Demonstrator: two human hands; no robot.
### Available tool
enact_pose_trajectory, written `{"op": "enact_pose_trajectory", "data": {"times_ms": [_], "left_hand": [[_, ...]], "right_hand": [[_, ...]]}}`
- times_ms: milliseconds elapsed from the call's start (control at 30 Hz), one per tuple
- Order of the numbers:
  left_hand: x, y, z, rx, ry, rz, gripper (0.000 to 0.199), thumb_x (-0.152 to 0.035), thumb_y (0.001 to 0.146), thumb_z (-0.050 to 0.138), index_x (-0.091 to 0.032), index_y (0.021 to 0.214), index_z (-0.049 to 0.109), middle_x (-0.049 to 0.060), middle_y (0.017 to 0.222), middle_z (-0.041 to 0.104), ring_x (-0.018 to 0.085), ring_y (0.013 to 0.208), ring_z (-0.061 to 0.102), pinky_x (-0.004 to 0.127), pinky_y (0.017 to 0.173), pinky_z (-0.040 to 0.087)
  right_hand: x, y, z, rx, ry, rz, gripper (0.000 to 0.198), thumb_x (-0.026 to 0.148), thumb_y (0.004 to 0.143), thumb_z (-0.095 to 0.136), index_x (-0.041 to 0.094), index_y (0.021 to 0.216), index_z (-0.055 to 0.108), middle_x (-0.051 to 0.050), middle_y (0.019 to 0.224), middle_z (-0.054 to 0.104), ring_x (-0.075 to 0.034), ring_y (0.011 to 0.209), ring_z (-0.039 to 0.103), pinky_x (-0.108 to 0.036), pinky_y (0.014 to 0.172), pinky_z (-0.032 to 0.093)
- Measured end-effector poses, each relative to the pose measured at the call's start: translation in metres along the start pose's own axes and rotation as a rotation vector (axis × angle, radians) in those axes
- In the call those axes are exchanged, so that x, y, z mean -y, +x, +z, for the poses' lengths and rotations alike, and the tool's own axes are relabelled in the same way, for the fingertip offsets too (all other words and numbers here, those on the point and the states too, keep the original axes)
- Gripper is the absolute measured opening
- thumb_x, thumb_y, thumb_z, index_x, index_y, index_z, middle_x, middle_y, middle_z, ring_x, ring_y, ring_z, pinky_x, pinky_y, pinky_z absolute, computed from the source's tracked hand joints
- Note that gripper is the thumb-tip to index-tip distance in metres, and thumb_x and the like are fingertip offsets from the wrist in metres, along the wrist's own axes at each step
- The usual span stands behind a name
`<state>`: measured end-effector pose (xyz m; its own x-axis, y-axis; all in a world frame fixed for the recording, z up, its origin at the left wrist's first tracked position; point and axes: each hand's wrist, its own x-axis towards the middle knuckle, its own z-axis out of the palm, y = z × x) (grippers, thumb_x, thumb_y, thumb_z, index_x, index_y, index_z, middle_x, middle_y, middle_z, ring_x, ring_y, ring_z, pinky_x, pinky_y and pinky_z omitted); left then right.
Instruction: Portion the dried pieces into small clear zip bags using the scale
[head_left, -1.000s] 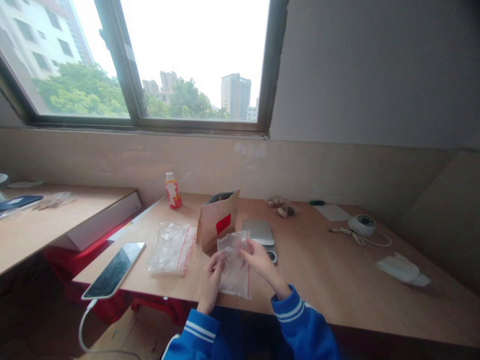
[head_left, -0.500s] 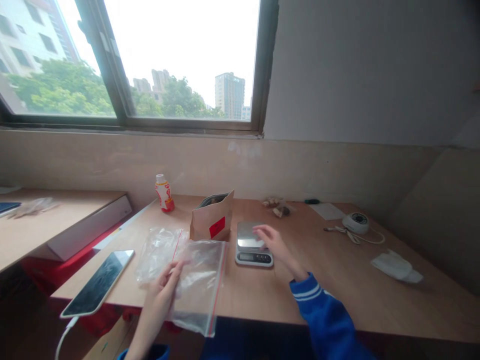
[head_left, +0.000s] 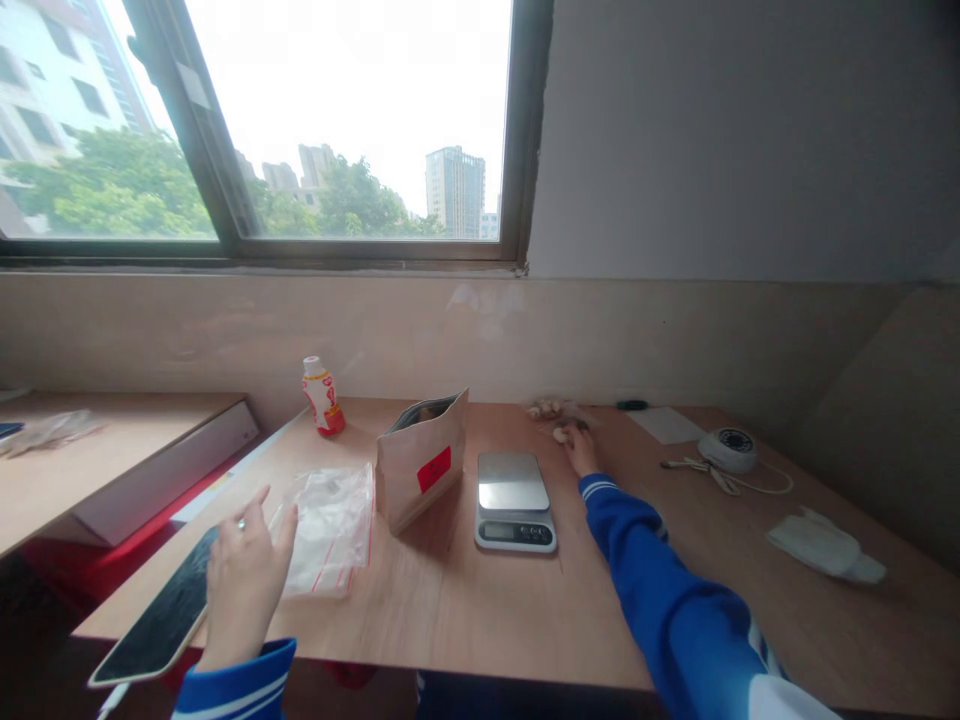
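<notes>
My left hand (head_left: 247,565), with a ring on one finger, is open with fingers spread. It is above the right edge of a phone (head_left: 161,620) and beside a stack of clear zip bags (head_left: 326,535) with red seal lines. My right hand (head_left: 581,452) reaches to the back of the table. Its fingertips are at a small whitish piece (head_left: 560,436) and dark pieces beside clear plastic; their grip is too small to make out. A kitchen scale (head_left: 514,490) with a bare steel plate lies between the hands. An open brown paper pouch (head_left: 409,470) with a red label stands left of it.
A red-and-white bottle (head_left: 324,398) stands at the back left. Knobbly whitish pieces (head_left: 546,408) lie near the wall. To the right are white paper (head_left: 666,424), a white dome camera (head_left: 727,450) with cables and a crumpled white item (head_left: 825,545).
My left hand has let go of the clear zip bag, which now lies with the others, and moved left over the phone. My right hand has gone from above the scale to the pieces behind it.
</notes>
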<state>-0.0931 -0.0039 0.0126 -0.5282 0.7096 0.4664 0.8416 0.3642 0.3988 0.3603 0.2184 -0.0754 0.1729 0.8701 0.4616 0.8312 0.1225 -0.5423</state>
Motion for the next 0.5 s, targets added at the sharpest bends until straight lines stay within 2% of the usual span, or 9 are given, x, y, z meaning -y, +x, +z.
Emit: {"op": "enact_pose_trajectory", "data": {"times_ms": [67,133,200,233,333,367,433,500], "left_hand": [[-0.013,-0.011,0.002,-0.113,0.055,0.099,0.056,-0.043,0.090,0.030,-0.009,0.130,0.049,0.024,0.126,0.050,0.037,0.113,0.052,0.048,0.090,0.043],[-0.023,-0.021,0.009,-0.098,0.047,0.254,0.051,-0.039,0.092,0.029,-0.013,0.130,0.050,0.020,0.132,0.048,0.033,0.118,0.049,0.045,0.096,0.041],[-0.023,-0.025,0.023,0.023,0.089,0.366,0.046,-0.036,0.092,0.032,-0.019,0.129,0.053,0.015,0.139,0.044,0.031,0.126,0.043,0.045,0.100,0.038],[-0.021,-0.026,0.032,0.099,0.132,0.379,0.044,-0.035,0.092,0.034,-0.020,0.128,0.054,0.015,0.142,0.043,0.033,0.130,0.038,0.047,0.102,0.036],[-0.004,-0.026,0.063,0.425,0.239,0.369,0.042,-0.024,0.090,0.038,-0.019,0.127,0.056,0.016,0.142,0.044,0.033,0.131,0.039,0.048,0.101,0.036],[0.002,-0.025,0.070,0.476,0.250,0.338,0.043,-0.024,0.089,0.038,-0.018,0.128,0.054,0.016,0.141,0.045,0.032,0.130,0.040,0.048,0.102,0.035],[0.007,-0.022,0.075,0.513,0.209,0.332,0.041,-0.023,0.089,0.039,-0.020,0.126,0.056,0.014,0.138,0.050,0.030,0.130,0.041,0.048,0.102,0.035],[0.002,-0.021,0.067,0.460,0.115,0.326,0.036,-0.020,0.087,0.039,-0.021,0.114,0.064,0.012,0.130,0.057,0.029,0.126,0.045,0.049,0.102,0.034]], "right_hand": [[-0.003,-0.002,-0.004,0.015,0.022,0.033,0.025,0.010,0.068,0.047,0.014,0.084,0.065,-0.009,0.082,0.065,-0.023,0.080,0.061,-0.035,0.076,0.046],[-0.004,-0.005,-0.012,0.037,0.033,0.059,0.022,0.011,0.069,0.048,0.014,0.083,0.065,-0.009,0.080,0.066,-0.023,0.077,0.061,-0.035,0.073,0.046],[-0.002,-0.012,-0.024,0.048,0.057,0.083,0.020,0.015,0.071,0.050,0.015,0.084,0.065,-0.009,0.079,0.067,-0.023,0.075,0.061,-0.034,0.070,0.046],[0.001,-0.017,-0.032,0.040,0.087,0.093,0.019,0.018,0.073,0.050,0.015,0.083,0.066,-0.009,0.079,0.068,-0.023,0.074,0.061,-0.034,0.069,0.046],[0.016,-0.038,-0.063,-0.040,0.242,0.098,0.021,0.027,0.075,0.050,0.016,0.083,0.066,-0.010,0.083,0.069,-0.023,0.075,0.062,-0.035,0.070,0.046],[0.024,-0.047,-0.076,-0.074,0.290,0.095,0.023,0.029,0.075,0.050,0.016,0.084,0.066,-0.010,0.083,0.069,-0.023,0.075,0.062,-0.035,0.071,0.047],[0.042,-0.070,-0.103,-0.106,0.361,0.096,0.026,0.034,0.074,0.051,0.017,0.085,0.066,-0.009,0.081,0.069,-0.023,0.073,0.061,-0.036,0.071,0.048],[0.063,-0.095,-0.128,-0.135,0.473,0.093,0.027,0.039,0.076,0.051,0.018,0.086,0.065,-0.009,0.086,0.069,-0.022,0.077,0.062,-0.035,0.073,0.048]]}}
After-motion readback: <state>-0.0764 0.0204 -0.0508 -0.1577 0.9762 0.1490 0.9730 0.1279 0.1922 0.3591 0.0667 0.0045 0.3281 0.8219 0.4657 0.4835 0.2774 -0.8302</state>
